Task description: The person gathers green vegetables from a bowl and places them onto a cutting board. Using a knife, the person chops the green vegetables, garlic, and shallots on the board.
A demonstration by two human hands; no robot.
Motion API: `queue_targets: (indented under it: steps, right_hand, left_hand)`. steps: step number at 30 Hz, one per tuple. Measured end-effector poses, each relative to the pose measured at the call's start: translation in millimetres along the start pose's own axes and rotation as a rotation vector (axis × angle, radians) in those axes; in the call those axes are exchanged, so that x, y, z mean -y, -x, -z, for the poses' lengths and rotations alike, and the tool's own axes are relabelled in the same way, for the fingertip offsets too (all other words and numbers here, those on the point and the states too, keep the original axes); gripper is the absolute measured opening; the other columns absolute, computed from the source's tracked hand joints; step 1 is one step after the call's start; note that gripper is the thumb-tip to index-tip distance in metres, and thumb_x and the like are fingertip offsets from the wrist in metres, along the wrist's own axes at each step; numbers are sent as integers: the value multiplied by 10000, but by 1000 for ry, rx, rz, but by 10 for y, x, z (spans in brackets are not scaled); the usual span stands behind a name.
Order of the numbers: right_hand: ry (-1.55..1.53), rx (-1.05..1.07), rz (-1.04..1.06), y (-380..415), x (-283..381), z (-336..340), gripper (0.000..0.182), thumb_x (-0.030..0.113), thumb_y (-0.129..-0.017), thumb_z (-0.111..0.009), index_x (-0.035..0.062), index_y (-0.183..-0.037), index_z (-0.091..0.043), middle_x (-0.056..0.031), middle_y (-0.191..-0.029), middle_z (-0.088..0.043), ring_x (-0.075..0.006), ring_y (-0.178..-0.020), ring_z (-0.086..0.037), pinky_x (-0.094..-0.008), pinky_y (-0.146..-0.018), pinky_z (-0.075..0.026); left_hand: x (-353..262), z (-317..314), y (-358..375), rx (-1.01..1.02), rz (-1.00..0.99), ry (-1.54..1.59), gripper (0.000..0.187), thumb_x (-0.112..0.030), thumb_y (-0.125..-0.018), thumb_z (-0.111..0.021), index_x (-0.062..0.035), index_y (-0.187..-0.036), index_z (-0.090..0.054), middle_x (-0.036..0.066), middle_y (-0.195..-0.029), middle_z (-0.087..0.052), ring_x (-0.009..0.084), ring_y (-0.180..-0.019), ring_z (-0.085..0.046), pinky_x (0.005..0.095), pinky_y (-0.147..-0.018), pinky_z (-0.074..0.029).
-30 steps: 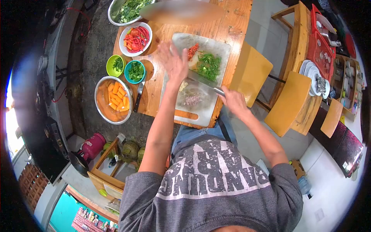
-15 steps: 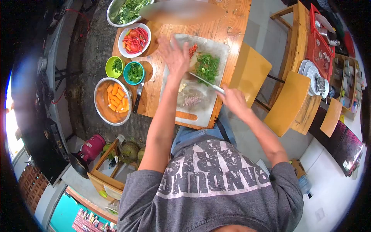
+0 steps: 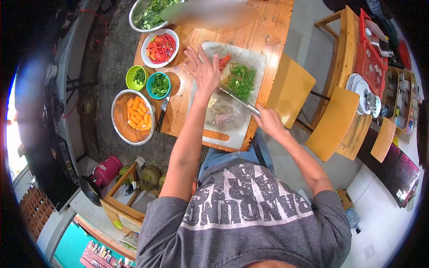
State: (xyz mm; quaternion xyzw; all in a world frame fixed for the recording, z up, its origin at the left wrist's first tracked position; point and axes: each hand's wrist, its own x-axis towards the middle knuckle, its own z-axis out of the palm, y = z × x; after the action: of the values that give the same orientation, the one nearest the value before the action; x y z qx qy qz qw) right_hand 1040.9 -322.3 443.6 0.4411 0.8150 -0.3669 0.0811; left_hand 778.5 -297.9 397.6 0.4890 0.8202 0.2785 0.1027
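My right hand (image 3: 269, 121) is wrapped round the handle of a kitchen knife (image 3: 237, 98). The blade points left over the cutting board (image 3: 232, 137), along the near side of a heap of chopped green leaves (image 3: 241, 81). With fingers spread, my left hand (image 3: 203, 73) hovers over the board's left part, near the knife's tip, holding nothing. Chopped red chilli (image 3: 225, 61) lies at the board's far side, partly behind that hand. Closer to me on the board are pale chopped bits (image 3: 212, 102) and a small pile of minced, pinkish pieces (image 3: 223, 118).
Along the table's left side stand a white bowl of red chillies (image 3: 161, 48), a lime bowl (image 3: 136, 77) and a teal bowl (image 3: 158, 85) with greens, and a steel bowl of carrot pieces (image 3: 139, 117). Another knife (image 3: 163, 114) lies beside them. Wooden chairs (image 3: 292, 87) stand right.
The view has shifted slightly, so the bowls and board appear a little further right and lower. The knife is angled slightly more toward me. My left hand remains spread in nearly the same place.
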Motion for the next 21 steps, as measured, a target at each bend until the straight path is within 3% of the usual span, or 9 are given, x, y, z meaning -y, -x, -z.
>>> queue_targets:
  steps: [4, 8, 11, 14, 16, 21]
  right_hand:
    - [-33, 25, -9, 8, 143, 218, 207, 176, -876, -648, 11, -993, -608, -246, -717, -634, -438, -697, -645, -526, -617, -500]
    - [151, -33, -20, 129, 180, 26, 241, 199, -854, -672, 8, -985, -606, -221, -689, -640, -399, -677, -663, -502, -602, -519]
    - [129, -112, 53, 123, -86, -189, 241, 193, -847, -673, 11, -986, -598, -228, -691, -636, -406, -681, -659, -510, -612, -515]
    - [98, 19, -39, 177, 349, 93, 221, 172, -850, -661, 7, -976, -586, -231, -701, -635, -418, -692, -653, -523, -628, -511]
    - [23, -34, -25, 196, 107, -203, 212, 159, -854, -651, 5, -980, -579, -235, -709, -635, -428, -700, -650, -527, -631, -507]
    - [16, -4, -69, 237, 364, -50, 228, 143, -855, -637, 6, -1025, -570, -234, -711, -634, -438, -694, -643, -537, -621, -497]
  left_hand:
    - [32, -114, 7, -13, 75, -12, 745, -471, -990, -399, 16, -1512, -185, 303, -1568, -59, 456, -1462, 7, 649, -1122, -5]
    - [85, -34, 44, -12, 62, 53, 740, -461, -1000, -383, 16, -1518, -157, 293, -1574, -52, 463, -1459, 19, 652, -1119, 2]
    - [10, 12, 145, 28, 43, -26, 744, -458, -1003, -379, 23, -1518, -142, 293, -1574, -48, 465, -1458, 25, 636, -1127, 6]
    - [204, -68, 70, -57, 102, 2, 739, -461, -1005, -370, 22, -1518, -146, 296, -1573, -46, 465, -1459, 26, 626, -1133, 7]
    - [116, -96, 79, -1, 85, 28, 738, -460, -1004, -375, 23, -1516, -153, 299, -1572, -45, 462, -1460, 26, 627, -1132, 9]
    - [21, -62, 18, -12, 56, 26, 738, -461, -999, -385, 25, -1512, -171, 308, -1568, -42, 460, -1460, 26, 621, -1135, 13]
